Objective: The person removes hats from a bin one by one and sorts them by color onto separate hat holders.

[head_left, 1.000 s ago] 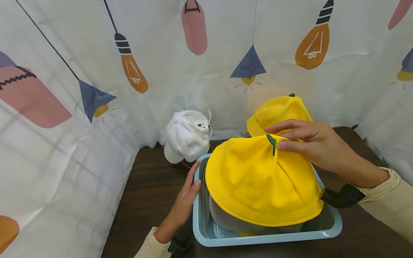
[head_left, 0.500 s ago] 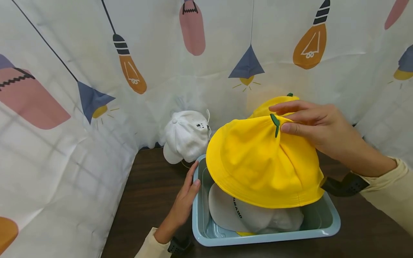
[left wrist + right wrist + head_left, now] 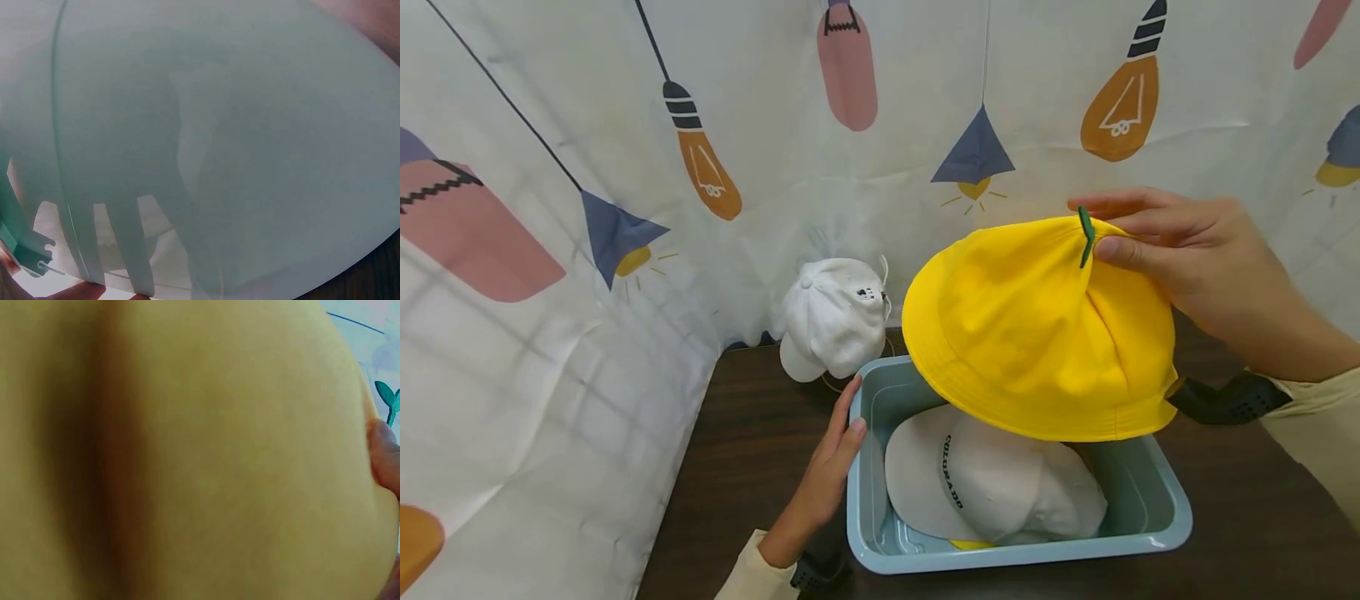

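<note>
A yellow bucket hat (image 3: 1037, 333) with a green leaf-shaped tab (image 3: 1086, 237) hangs above the basin, its crown pinched by my right hand (image 3: 1210, 267). In the right wrist view its cloth (image 3: 250, 450) fills most of the picture, with the thumb (image 3: 386, 456) at the edge. My left hand (image 3: 827, 467) rests with fairly straight fingers against the left side of a light blue plastic basin (image 3: 1022, 557). Inside the basin lies a white baseball cap (image 3: 992, 475) lettered COLORADO, with a bit of yellow beneath it. The basin's wall (image 3: 250, 156) fills the left wrist view.
Behind the basin's left corner, a white cap (image 3: 835, 317) with a small dark print sits against the curtain (image 3: 850, 192), which is patterned with lamps and bulbs. Everything stands on a dark wooden table (image 3: 752, 433). The hanging hat covers the area behind the basin.
My right hand has lifted the yellow bucket hat up and to the right, uncovering the white cap in the basin. The second yellow hat behind is now hidden. My left hand stays put.
</note>
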A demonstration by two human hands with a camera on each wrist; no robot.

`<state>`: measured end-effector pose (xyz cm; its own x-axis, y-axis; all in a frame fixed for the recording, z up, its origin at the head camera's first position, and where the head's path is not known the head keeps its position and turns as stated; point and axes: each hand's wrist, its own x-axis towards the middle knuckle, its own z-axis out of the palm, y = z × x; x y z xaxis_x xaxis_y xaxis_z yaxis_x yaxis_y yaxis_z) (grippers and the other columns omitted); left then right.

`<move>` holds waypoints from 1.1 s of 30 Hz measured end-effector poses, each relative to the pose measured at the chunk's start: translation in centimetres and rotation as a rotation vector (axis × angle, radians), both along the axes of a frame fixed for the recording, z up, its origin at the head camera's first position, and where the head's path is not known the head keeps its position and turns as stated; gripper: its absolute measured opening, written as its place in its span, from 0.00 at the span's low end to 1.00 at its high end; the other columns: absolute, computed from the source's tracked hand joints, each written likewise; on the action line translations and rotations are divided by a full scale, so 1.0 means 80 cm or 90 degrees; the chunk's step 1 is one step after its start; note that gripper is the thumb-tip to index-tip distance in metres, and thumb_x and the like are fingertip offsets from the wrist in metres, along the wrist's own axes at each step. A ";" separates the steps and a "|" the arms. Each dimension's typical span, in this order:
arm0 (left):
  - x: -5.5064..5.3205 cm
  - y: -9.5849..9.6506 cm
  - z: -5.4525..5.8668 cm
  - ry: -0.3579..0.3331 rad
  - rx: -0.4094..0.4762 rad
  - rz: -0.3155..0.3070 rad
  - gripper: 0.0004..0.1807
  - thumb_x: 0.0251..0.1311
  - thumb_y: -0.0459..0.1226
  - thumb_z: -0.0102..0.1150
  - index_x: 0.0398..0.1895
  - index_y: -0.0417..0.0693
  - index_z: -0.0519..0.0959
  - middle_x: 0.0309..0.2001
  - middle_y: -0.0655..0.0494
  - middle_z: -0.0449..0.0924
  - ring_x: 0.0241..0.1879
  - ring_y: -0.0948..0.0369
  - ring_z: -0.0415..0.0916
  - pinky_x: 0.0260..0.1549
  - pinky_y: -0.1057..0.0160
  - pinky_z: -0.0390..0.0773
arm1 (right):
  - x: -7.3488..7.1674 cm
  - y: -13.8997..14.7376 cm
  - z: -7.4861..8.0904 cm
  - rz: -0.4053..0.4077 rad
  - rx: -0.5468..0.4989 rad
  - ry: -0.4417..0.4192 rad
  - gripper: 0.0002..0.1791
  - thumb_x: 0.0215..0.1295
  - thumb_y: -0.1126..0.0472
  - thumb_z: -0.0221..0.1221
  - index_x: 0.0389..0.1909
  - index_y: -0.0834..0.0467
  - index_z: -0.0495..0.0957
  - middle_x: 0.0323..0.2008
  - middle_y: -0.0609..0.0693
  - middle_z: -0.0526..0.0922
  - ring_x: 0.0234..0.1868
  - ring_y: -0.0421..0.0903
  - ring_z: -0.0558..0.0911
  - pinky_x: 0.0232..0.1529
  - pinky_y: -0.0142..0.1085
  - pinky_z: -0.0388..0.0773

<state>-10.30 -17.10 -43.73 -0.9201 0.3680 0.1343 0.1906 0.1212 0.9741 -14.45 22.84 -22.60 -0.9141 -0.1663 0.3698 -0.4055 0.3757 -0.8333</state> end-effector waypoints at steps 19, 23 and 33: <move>0.000 0.001 -0.001 0.021 -0.003 0.004 0.31 0.82 0.41 0.30 0.83 0.65 0.42 0.82 0.50 0.45 0.77 0.40 0.53 0.69 0.28 0.55 | -0.050 0.021 0.000 0.001 -0.098 -0.009 0.21 0.69 0.67 0.62 0.62 0.66 0.79 0.68 0.51 0.73 0.58 0.45 0.80 0.46 0.26 0.82; 0.000 0.002 0.000 0.019 0.002 0.001 0.31 0.82 0.41 0.30 0.83 0.64 0.42 0.82 0.50 0.46 0.77 0.39 0.53 0.69 0.28 0.55 | -0.058 0.023 0.004 -0.006 -0.117 -0.012 0.20 0.70 0.64 0.63 0.60 0.66 0.80 0.67 0.52 0.73 0.63 0.48 0.75 0.48 0.25 0.81; 0.001 0.003 0.000 0.015 0.000 0.011 0.31 0.82 0.41 0.30 0.83 0.65 0.42 0.82 0.49 0.46 0.76 0.40 0.54 0.69 0.28 0.56 | -0.077 0.027 0.015 0.030 -0.230 0.011 0.23 0.67 0.65 0.65 0.61 0.67 0.79 0.66 0.53 0.75 0.62 0.49 0.76 0.49 0.26 0.81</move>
<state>-10.21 -16.83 -43.72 -0.9228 0.3527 0.1553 0.2108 0.1246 0.9696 -20.58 24.99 -21.41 -0.9016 -0.0640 0.4278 -0.4306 0.0392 -0.9017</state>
